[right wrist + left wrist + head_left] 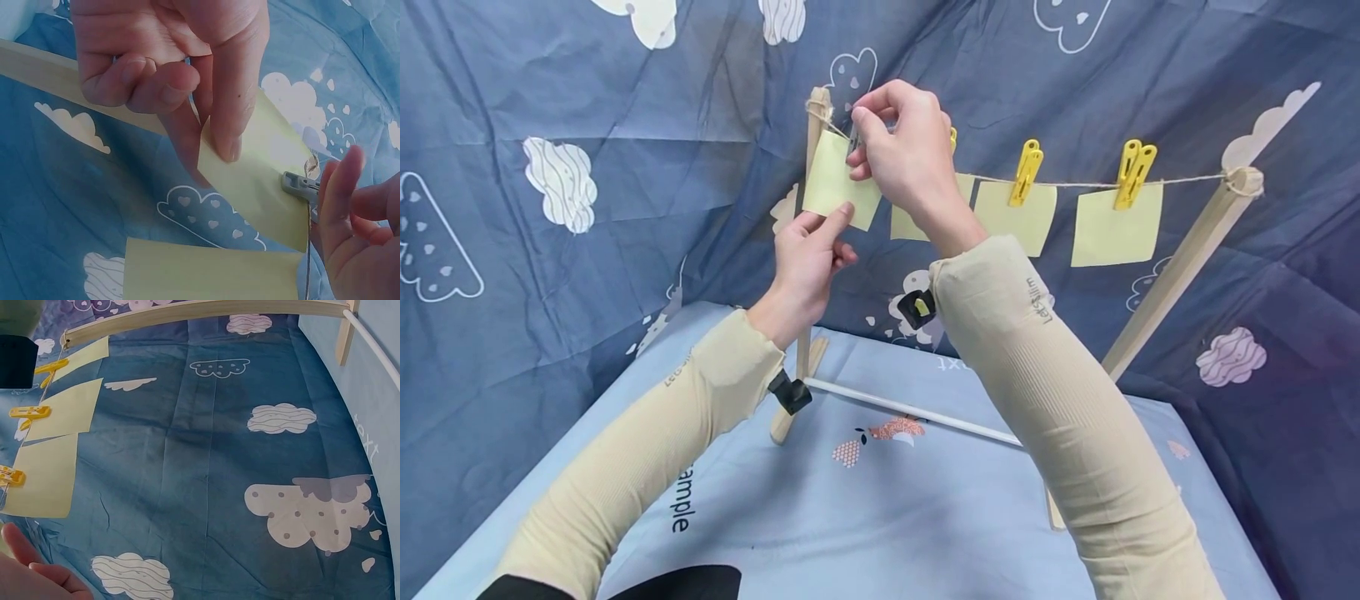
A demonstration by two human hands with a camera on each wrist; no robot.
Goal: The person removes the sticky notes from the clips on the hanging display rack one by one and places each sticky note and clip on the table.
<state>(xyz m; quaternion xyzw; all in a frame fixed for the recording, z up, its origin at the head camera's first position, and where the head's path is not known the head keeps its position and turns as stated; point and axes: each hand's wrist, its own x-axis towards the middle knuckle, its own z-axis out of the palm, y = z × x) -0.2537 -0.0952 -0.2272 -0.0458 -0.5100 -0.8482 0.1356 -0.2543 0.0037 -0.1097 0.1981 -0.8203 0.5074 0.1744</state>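
In the head view my left hand (805, 262) pinches the lower edge of a pale yellow paper sheet (831, 179) between thumb and fingers. My right hand (910, 146) grips a grey clothespin (301, 186) at the sheet's upper edge, where the string runs. As seen in the right wrist view, the clothespin's jaws lie over the paper. Two more yellow sheets (1015, 218) (1117, 227) hang to the right under yellow clothespins (1026, 172) (1135, 175). Another sheet (912, 223) is partly hidden behind my right hand and wrist.
The string (1195, 179) is tied between a left wooden post (815, 125) and a right wooden post (1187, 262). Low down, a white rod (917, 412) runs between the posts. A dark blue cloud-patterned cloth (700, 208) hangs behind, and light blue cloth (865, 517) covers the surface below.
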